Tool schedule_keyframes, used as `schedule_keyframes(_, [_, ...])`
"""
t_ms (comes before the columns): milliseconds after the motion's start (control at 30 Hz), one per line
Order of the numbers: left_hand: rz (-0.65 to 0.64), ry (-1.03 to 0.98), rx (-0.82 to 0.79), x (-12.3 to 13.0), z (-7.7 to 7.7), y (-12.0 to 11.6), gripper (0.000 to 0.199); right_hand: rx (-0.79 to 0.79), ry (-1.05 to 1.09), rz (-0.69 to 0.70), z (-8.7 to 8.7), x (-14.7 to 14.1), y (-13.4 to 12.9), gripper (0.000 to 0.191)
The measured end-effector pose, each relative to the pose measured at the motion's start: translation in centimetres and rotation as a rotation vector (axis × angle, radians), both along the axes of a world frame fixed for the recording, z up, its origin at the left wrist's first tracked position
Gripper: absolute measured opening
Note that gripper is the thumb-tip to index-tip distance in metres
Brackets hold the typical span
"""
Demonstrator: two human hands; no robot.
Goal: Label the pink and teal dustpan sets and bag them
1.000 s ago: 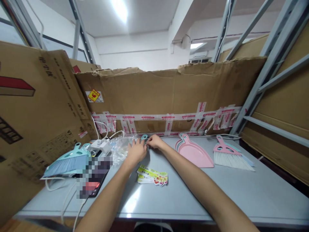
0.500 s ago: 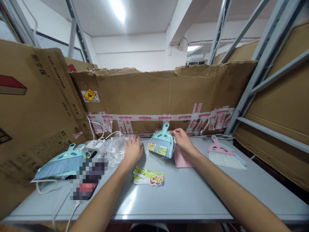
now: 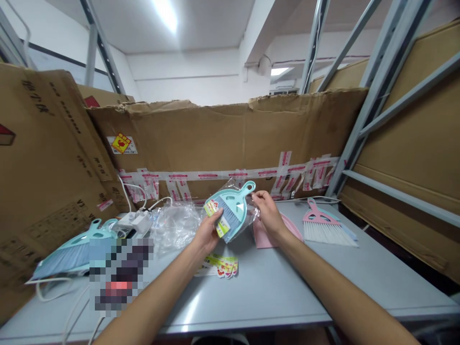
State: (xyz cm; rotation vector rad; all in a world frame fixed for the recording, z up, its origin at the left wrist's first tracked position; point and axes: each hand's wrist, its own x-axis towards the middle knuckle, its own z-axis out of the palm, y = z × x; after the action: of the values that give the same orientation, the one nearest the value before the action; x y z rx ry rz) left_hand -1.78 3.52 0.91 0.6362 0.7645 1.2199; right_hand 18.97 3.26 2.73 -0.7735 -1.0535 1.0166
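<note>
A mint-green dustpan and brush set (image 3: 233, 206) in a clear plastic bag is tilted above the table, its handle up and to the right. My left hand (image 3: 208, 232) grips its lower left, thumb over the green-and-white label card. With fingers pinched, my right hand (image 3: 268, 211) holds the edge of the clear bag beside the handle. Behind my right hand lies a pink dustpan (image 3: 264, 235). Several green-and-white label cards (image 3: 226, 265) lie on the table below my left hand.
Crumpled clear bags (image 3: 174, 225) lie left of centre. Farther left are a white power strip (image 3: 134, 223), cables and a mint dustpan with brush (image 3: 72, 254). A pink brush set (image 3: 323, 223) lies right. Cardboard (image 3: 215, 139) walls the back of the grey table (image 3: 273, 297).
My left hand has moved from the crumpled bags onto the bagged mint set and now grips it. The set has tilted to the right. The camera view has shifted slightly.
</note>
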Motion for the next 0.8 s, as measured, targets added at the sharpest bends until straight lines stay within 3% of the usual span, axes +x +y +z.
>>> schedule_keyframes(200, [0.056,-0.109,0.079,0.0,-0.2,0.5,0.047,-0.064,-0.246,0.123,2.9,1.0,-0.4,0.05])
schedule_keyframes(300, [0.036,-0.124,0.1,0.1,-0.3,0.5,0.05,-0.029,-0.365,0.055,4.1,1.1,-0.5,0.046])
schedule_keyframes(467, [0.031,-0.14,0.091,0.0,-0.2,0.4,0.045,0.051,-0.326,-0.049,6.4,0.9,0.1,0.049])
schedule_keyframes(600, [0.012,-0.12,0.054,-0.3,-0.4,0.4,0.039,0.156,-0.532,-0.1,8.2,0.9,1.3,0.041])
schedule_keyframes(800, [-0.003,-0.145,-0.005,-0.5,-0.3,0.5,0.037,0.083,-0.752,0.077,9.3,0.6,1.3,0.034])
